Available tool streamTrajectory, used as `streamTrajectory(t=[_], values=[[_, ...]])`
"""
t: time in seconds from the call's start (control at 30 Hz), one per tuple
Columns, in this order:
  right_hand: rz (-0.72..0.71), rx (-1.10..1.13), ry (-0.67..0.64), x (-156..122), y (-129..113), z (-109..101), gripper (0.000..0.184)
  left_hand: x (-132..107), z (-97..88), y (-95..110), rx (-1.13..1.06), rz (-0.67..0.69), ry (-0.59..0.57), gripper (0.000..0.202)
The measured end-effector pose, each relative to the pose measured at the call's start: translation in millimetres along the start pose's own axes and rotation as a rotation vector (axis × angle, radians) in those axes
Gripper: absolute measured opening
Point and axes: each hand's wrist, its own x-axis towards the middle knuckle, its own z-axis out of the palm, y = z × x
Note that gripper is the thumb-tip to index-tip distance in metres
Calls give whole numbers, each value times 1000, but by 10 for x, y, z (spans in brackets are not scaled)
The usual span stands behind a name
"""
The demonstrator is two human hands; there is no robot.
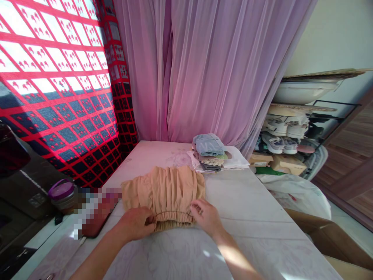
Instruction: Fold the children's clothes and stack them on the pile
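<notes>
On my view the tan gathered garment [163, 196] lies with its elastic waistband [175, 219] toward me, running crosswise, and its folds pointing to the far end of the tabletop [262, 217]. It sits nearer the left edge, with open room to its right. My left hand [135, 223] pinches the waistband; my right hand [206, 217] rests loosely spread on it. A stack of folded clothes [208, 153] sits just beyond.

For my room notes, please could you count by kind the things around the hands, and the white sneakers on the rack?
Hands: 2 (left hand, right hand)
Tan gathered garment: 1
Folded clothes pile: 1
Purple-lidded jar: 1
White sneaker pairs: 2
Total: 7
</notes>
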Motion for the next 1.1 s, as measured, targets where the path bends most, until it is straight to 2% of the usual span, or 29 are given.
streamTrajectory(t=[0.07, 0.13, 0.2, 0.27, 0.33, 0.4, 0.5, 0.57, 0.73, 0.8, 0.87, 1.0, 1.1], values=[[271, -52, 88, 184, 168, -96, 28, 138, -104, 73, 0, -56, 20, 29], [495, -107, 78, 380, 345, -163, 33, 335, -134, 189, -3, -37, 116, 33], [600, -129, 34, 572, 478, -192, 33, 573, -85, 339, -14, 92, 223, 31], [631, -128, 26, 747, 548, -189, 33, 806, 36, 485, -26, 233, 286, 32], [645, -114, 33, 892, 575, -169, 31, 980, 205, 587, -28, 278, 291, 47], [646, -79, 42, 987, 586, -149, 24, 1057, 385, 620, -30, 277, 226, 61], [622, 19, 98, 989, 613, -123, 19, 1012, 590, 572, -36, 270, 117, 64], [611, 106, 170, 903, 636, -92, 20, 945, 652, 531, -38, 269, 98, 64], [643, 433, 360, 695, 573, 19, 26, 911, 652, 546, -38, 262, 90, 62], [599, 616, 416, 719, 462, 30, 26, 935, 649, 570, -46, 263, 102, 60], [509, 707, 421, 799, 302, 22, 29, 946, 648, 583, -63, 273, 117, 59], [340, 507, 329, 977, -83, 59, 27, 882, 587, 568, -125, 275, 160, 51], [243, 299, 285, 1012, -338, 203, 21, 752, 485, 487, -162, 233, 211, 44]])
